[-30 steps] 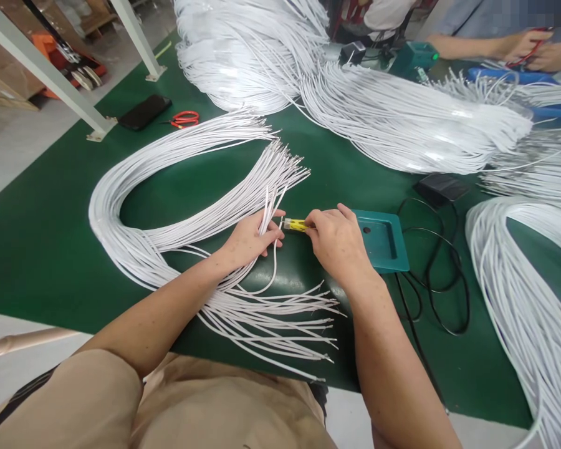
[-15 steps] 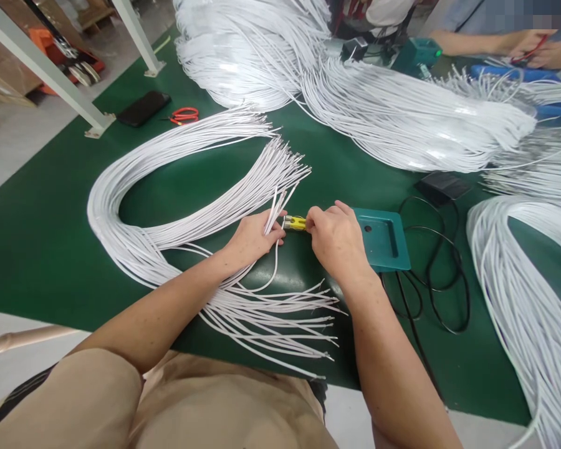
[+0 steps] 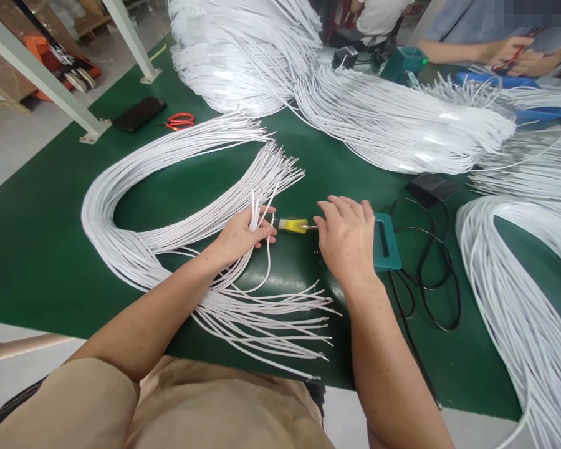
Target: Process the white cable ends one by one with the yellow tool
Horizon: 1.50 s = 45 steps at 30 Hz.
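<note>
My left hand [image 3: 243, 236] is closed around a few white cables [image 3: 254, 215], their ends sticking up past the fingers. A yellow clip-like piece [image 3: 293, 226] with a pale tip lies between my hands, close to the left fingertips. From its right end a thin lead runs toward my right hand [image 3: 348, 240], whose fingers are spread, palm down. That hand partly covers a teal tray-like device [image 3: 387, 242]. A large looped bundle of white cables [image 3: 100, 199] curves around on the left, and loose cable ends [image 3: 280, 312] fan out below my hands.
On the green table [image 3: 37, 249] are a dark phone-like object [image 3: 139, 114], red-handled snips [image 3: 181, 121], a black box [image 3: 431, 188] and black cords. More white bundles [image 3: 393, 125] lie behind and at the right [image 3: 518, 299]. Another person's hands [image 3: 518, 56] hold a red tool.
My right hand has let go of the yellow piece, moved slightly right and spread its fingers. My left hand still holds the cables. The whole view has shifted a little.
</note>
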{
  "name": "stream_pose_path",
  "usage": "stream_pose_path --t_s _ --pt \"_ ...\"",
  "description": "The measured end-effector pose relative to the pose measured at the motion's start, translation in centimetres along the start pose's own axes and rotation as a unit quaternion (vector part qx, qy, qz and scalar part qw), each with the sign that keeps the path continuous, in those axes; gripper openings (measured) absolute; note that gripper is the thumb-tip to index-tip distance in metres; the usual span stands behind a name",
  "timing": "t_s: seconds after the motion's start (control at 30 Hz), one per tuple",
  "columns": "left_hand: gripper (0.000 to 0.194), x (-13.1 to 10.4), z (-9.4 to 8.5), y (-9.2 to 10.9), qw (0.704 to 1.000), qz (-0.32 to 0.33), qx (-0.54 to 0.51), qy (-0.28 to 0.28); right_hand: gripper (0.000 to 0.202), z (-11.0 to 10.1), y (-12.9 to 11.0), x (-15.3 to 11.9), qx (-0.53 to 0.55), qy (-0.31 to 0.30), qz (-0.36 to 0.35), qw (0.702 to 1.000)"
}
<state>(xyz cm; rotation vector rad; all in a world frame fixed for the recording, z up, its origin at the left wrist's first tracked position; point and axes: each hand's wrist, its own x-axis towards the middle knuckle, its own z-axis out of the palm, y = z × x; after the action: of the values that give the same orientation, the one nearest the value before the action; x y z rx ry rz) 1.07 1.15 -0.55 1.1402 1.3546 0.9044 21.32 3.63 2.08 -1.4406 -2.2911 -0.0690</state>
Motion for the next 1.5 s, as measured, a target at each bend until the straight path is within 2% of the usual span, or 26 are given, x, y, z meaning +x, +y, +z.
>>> stream_pose_path --t_s 0.07,0.13,0.2,0.27,0.33,0.43,0.5,0.57,0.63,0.67,0.73,0.83,1.0,1.07,1.13,1.2,1.27,1.37,1.5 --pt "0.052 0.0 -0.1 0.0 1.000 0.012 -0.020 0.002 0.025 -0.7 -1.3 0.1 0.113 -0.044 -0.081 0.989" --pt "0.044 -0.1 -0.2 0.0 0.999 0.018 -0.041 -0.003 0.023 -1.0 -2.9 -0.1 0.200 -0.122 -0.175 0.956" --pt "0.036 -0.1 -0.2 0.0 0.998 0.016 -0.053 -0.014 0.020 -0.9 -4.4 -0.6 0.199 -0.187 -0.221 0.936" --pt "0.034 -0.1 -0.2 0.1 0.998 0.012 -0.050 -0.027 0.019 -0.6 -5.6 -1.2 0.152 -0.246 -0.222 0.931" --pt "0.034 -0.2 -0.2 0.1 0.999 0.016 -0.033 -0.026 0.020 -0.4 -6.2 -1.8 0.116 -0.309 -0.189 0.925" --pt "0.037 -0.4 -0.2 0.2 1.000 0.026 0.006 -0.004 0.023 -0.8 -6.1 -1.9 0.158 -0.391 -0.130 0.897" --pt "0.037 -0.5 -0.3 0.1 0.999 0.031 0.029 -0.005 0.029 -1.0 -5.5 -1.4 0.235 -0.372 -0.053 0.897" --pt "0.039 -0.6 -0.3 0.1 0.998 0.033 0.035 -0.028 0.029 -1.0 -4.7 -0.6 0.313 -0.275 0.066 0.907" --pt "0.042 -0.6 -0.3 0.0 0.998 0.028 0.029 -0.058 0.026 -0.7 -3.9 0.0 0.383 -0.182 0.164 0.891" --pt "0.042 -0.6 -0.3 0.0 0.997 0.026 0.023 -0.064 0.025 -0.5 -3.6 0.1 0.414 -0.160 0.187 0.876" --pt "0.036 -0.6 -0.3 -0.1 0.998 0.031 -0.005 -0.050 0.026 0.1 -3.3 0.2 0.469 -0.162 0.198 0.845" --pt "0.031 -0.5 -0.1 -0.3 0.996 0.035 -0.085 -0.016 0.028 0.7 -3.6 0.0 0.507 -0.216 0.194 0.812" --pt "0.034 -0.5 0.1 0.0 0.985 0.034 -0.167 -0.039 0.032 0.9 -4.3 -0.1 0.528 -0.293 0.179 0.777" --pt "0.032 -0.5 0.2 0.2 0.983 0.034 -0.181 -0.030 0.029 0.6 -4.3 0.0 0.523 -0.304 0.189 0.774" --pt "0.028 -0.6 0.3 0.3 0.982 0.032 -0.188 -0.017 0.024 0.4 -4.1 0.1 0.498 -0.268 0.210 0.797" --pt "0.028 -0.6 0.4 0.3 0.981 0.043 -0.186 -0.011 0.019 0.4 -3.8 0.2 0.486 -0.196 0.224 0.822" --pt "0.029 -0.6 0.5 0.1 0.985 0.061 -0.163 -0.017 0.020 0.7 -3.7 0.3 0.496 -0.136 0.215 0.830" --pt "0.030 -0.8 0.6 0.1 0.992 0.077 -0.097 -0.029 0.025 1.2 -3.7 0.3 0.521 -0.113 0.191 0.825" --pt "0.029 -1.1 0.7 0.3 0.993 0.073 -0.075 -0.045 0.019 0.9 -4.0 0.5 0.569 -0.122 0.223 0.782"
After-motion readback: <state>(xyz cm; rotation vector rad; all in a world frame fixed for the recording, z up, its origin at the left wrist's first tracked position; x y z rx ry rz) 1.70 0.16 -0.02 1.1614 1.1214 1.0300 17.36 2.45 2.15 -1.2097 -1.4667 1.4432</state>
